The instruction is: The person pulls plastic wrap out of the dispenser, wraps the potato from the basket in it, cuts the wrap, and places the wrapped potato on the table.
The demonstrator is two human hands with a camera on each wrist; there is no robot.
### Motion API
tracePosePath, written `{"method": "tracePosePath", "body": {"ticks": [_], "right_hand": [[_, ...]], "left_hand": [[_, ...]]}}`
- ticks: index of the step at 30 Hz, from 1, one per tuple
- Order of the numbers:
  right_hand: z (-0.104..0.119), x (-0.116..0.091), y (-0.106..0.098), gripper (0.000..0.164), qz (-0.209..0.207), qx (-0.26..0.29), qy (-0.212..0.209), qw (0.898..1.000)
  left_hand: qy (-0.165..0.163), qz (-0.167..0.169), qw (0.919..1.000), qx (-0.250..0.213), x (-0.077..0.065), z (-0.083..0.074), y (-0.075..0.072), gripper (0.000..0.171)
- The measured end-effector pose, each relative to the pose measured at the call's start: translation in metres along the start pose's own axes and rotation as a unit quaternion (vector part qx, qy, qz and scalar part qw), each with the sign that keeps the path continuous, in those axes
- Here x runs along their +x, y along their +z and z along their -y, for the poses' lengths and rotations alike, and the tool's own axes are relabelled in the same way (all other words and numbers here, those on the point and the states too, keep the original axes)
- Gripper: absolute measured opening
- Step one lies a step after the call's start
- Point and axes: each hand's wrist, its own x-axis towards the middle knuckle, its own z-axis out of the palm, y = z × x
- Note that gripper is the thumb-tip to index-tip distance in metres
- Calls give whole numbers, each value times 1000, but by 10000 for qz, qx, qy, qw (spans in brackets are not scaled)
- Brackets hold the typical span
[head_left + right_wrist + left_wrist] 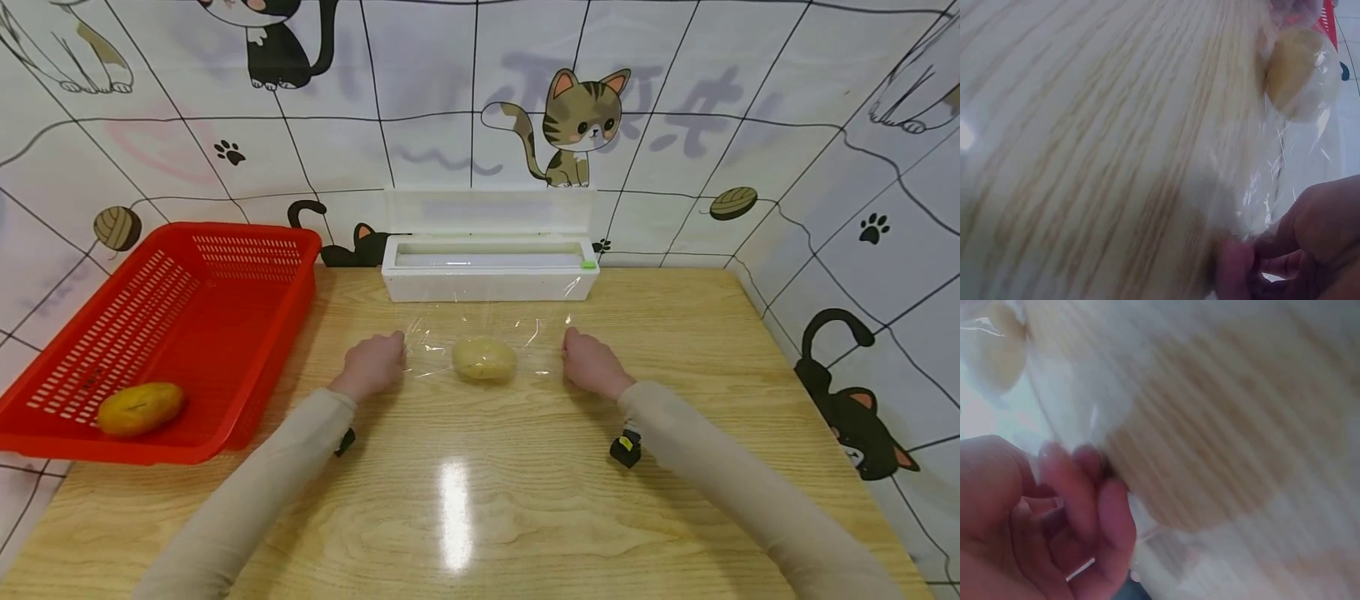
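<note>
A sheet of clear cling film (536, 337) stretches between the two hands, in front of a white cling film box. My left hand (372, 364) pinches its left edge, fingers curled in the left wrist view. On the other side, my right hand (595, 364) pinches the right edge between thumb and fingers. A pale yellow potato (483, 358) lies on the table midway between the hands, with the film spread across it. Through the film, the same potato shows at the upper right of the right wrist view. The film reaches back toward the box.
The white cling film box (487, 287) stands lid up against the back wall, a green slider (588, 265) at its right end. At left, a red plastic basket (202, 342) holds one yellow oval potato (140, 409). Cat-patterned sheeting covers the walls around the wooden table (525, 517).
</note>
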Motion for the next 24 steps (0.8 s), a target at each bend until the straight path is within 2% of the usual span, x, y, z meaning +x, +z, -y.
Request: {"method": "tracePosePath", "body": {"ticks": [2,5,7,11,14,17,18,21,24], "right_hand": [[4,0,0,6,20,-315,171,9994],[11,-2,2,8,116,-579,446,9973],[14,-3,4,10,105,-752,423,9962],[19,-5,11,8,-33,-1096,119,9939],[20,-6,15,7,-231,-1315,-174,9909],[21,-8,17,2,-493,-1448,-364,9876],[21,-9,17,3,-556,-1484,-415,9865],[20,-12,17,7,-698,-1591,-526,9834],[17,-13,18,9,-767,-1738,-664,9795]], "left_hand": [[-33,-14,9997,254,0,-2,0,10],[54,-160,9991,389,0,-5,2,17],[160,-255,9982,525,1,-7,4,22],[587,-424,9925,990,4,-8,10,27],[1005,-716,9805,1528,3,-11,14,19],[1282,-922,9698,1860,2,-13,12,11],[1358,-991,9668,1924,2,-13,11,10],[1500,-906,9666,1871,3,-12,5,12],[1756,-837,9622,1905,3,-9,2,13]]}}
